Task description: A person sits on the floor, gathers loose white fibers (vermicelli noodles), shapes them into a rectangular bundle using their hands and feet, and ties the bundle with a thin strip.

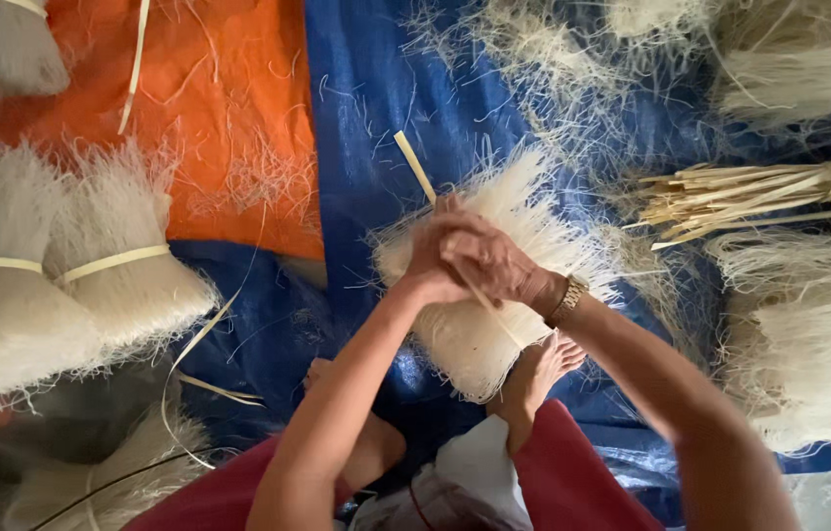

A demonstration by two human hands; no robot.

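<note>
A bundle of thin white noodle strands (494,236) lies on the blue tarp (366,108) in front of me. Both hands meet on top of it. My left hand (432,258) is closed on a pale bamboo tie strip (413,165) that sticks up and to the left. My right hand (494,264), with a gold watch (567,298) at the wrist, overlaps the left and grips the same strip where it crosses the bundle. My bare feet (538,372) rest just below the bundle.
Tied noodle bundles (61,265) sit at the left, partly on an orange tarp (229,108). Loose noodle heaps (808,324) lie at the right and top right. A bunch of bamboo strips (759,192) lies to the right. Loose strips (201,354) curl at lower left.
</note>
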